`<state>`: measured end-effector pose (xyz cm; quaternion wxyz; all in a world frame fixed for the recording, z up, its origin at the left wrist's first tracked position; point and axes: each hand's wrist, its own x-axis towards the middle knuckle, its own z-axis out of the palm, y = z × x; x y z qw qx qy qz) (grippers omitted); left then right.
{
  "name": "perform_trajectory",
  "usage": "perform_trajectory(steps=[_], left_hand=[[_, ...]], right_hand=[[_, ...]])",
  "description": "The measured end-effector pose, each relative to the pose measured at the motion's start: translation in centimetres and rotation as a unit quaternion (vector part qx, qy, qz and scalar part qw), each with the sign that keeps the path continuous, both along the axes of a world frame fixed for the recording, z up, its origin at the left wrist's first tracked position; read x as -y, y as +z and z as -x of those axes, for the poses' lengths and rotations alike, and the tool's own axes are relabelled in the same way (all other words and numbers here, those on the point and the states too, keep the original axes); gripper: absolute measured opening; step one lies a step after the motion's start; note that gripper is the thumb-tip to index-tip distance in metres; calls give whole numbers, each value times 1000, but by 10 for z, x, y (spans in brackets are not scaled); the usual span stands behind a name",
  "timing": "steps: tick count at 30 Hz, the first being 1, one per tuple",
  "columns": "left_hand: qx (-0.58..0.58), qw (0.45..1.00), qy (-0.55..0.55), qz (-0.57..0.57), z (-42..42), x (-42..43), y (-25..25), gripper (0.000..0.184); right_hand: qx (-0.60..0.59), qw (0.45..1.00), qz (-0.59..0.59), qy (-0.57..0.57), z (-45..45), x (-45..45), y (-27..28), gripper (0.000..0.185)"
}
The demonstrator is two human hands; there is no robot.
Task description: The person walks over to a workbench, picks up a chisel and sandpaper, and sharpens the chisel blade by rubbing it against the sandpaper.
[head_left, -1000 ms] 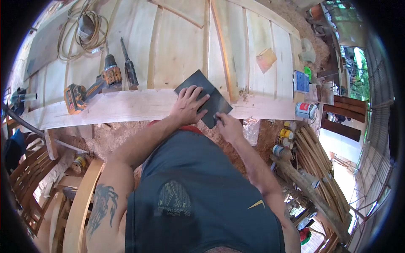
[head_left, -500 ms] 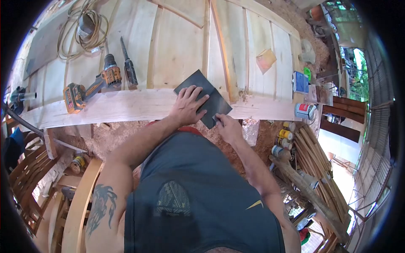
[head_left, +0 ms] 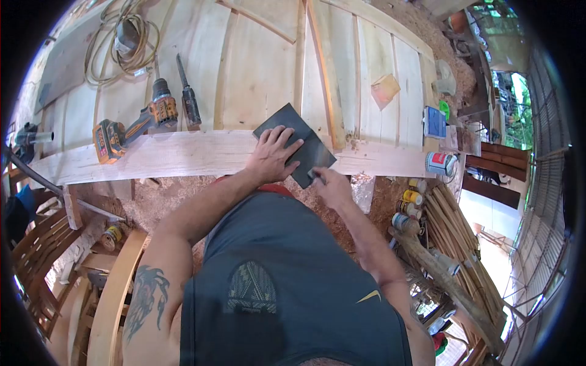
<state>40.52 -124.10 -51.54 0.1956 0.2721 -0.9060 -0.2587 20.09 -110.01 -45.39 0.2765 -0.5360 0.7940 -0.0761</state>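
A dark sheet (head_left: pixel 314 148) that looks like sandpaper lies at an angle across the front board of the workbench, with a crease over its middle. My left hand (head_left: pixel 273 152) rests flat on the sheet, fingers somewhat spread, pressing on its left part. At the sheet's lower right edge is my right hand (head_left: pixel 332 187), its fingers closed in a pinch. Something small and dark shows at those fingertips, but I cannot tell whether it is a separate thing or the sheet's own edge.
On the plank workbench (head_left: pixel 256 79) lie a cordless drill (head_left: pixel 162 107), a long dark tool (head_left: pixel 190 104), a coiled cord (head_left: pixel 137 58) and a tan paper piece (head_left: pixel 386 91). A can (head_left: pixel 438 162) stands by the right end. Wood strips (head_left: pixel 452 226) lean below right.
My right hand has shifted slightly, with its fingers turned a little at the sheet's edge. My left hand and the sheet stay nearly in place.
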Motion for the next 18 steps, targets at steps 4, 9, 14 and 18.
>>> perform_trajectory(steps=[4, 9, 14, 18], left_hand=[[-6, 1000, -3, -1, 1, -1, 0, 60], [-12, 1000, -3, -8, 1, 1, -2, 59], [-4, 1000, -1, -2, 1, 0, 1, 59], [0, 1000, -3, 5, 1, 1, -1, 60]], right_hand=[[-18, 999, 40, -8, 16, 55, -7, 27], [-2, 999, 48, -1, 5, 28, -18, 27], [18, 1000, 6, -16, -2, 1, 0, 28], [-22, 999, 50, -1, 20, 56, -13, 28]])
